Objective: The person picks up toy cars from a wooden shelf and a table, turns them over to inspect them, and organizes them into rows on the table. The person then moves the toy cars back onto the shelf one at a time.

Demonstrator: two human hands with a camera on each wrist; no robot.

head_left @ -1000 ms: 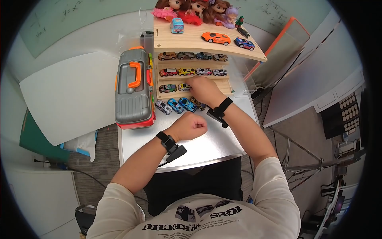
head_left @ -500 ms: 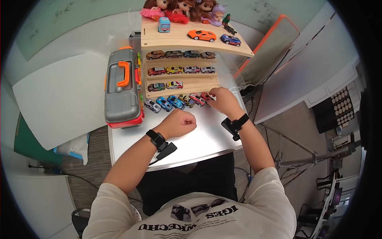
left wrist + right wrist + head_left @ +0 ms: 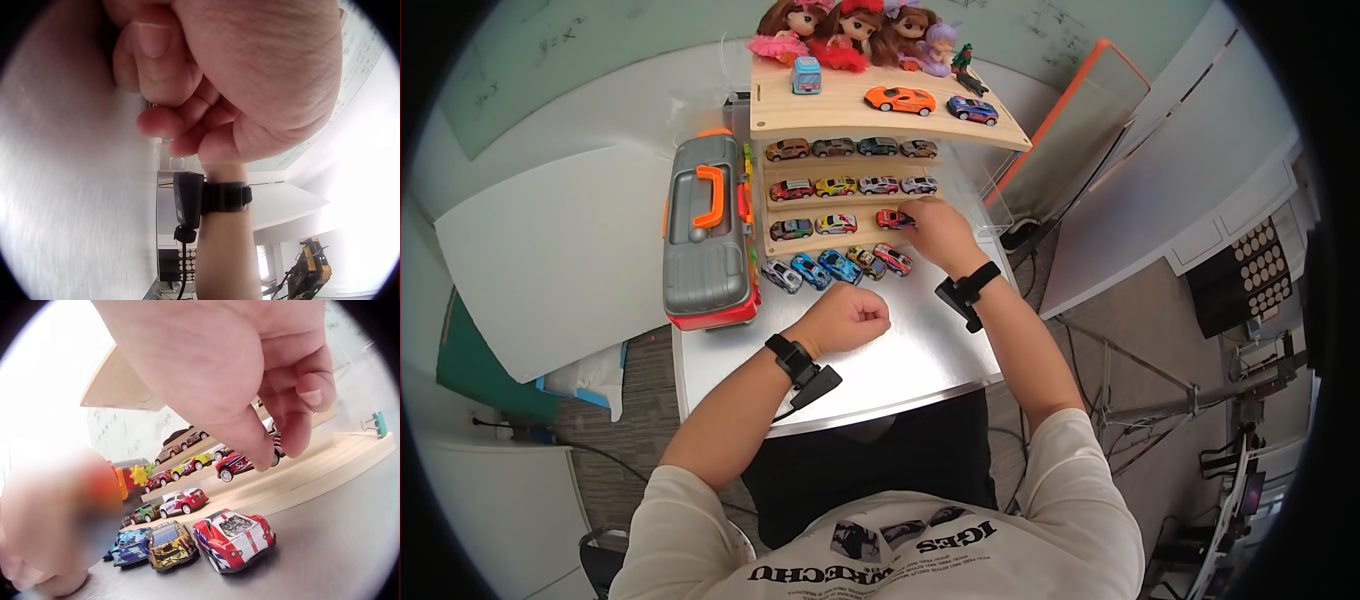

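Between thumb and fingers, my right hand point(image 3: 940, 237) point(image 3: 231, 369) pinches a red toy car point(image 3: 889, 219) point(image 3: 236, 465) at the lowest tier of the wooden rack point(image 3: 775, 246). To its left on that tier stand a white-and-red car point(image 3: 836, 224) point(image 3: 184, 502) and a green one point(image 3: 790, 229). Several cars line the metal table in front, with a red-and-white car point(image 3: 893, 259) point(image 3: 234, 540) at the right end. My left hand point(image 3: 842, 318) point(image 3: 231, 69) is low over the table, fingers loosely curled, holding nothing; whether it touches the surface I cannot tell.
Two upper tiers hold rows of cars. Above, a wooden board point(image 3: 830, 115) overhangs them, carrying dolls, an orange car point(image 3: 900, 100), a blue car point(image 3: 973, 109) and a small bus point(image 3: 807, 76). Left of the rack stands a grey toolbox point(image 3: 710, 255).
My right hand went from the lowest tier to the red car at the front row's right end, then came back up to the tier with it. My left hand kept its curled pose.
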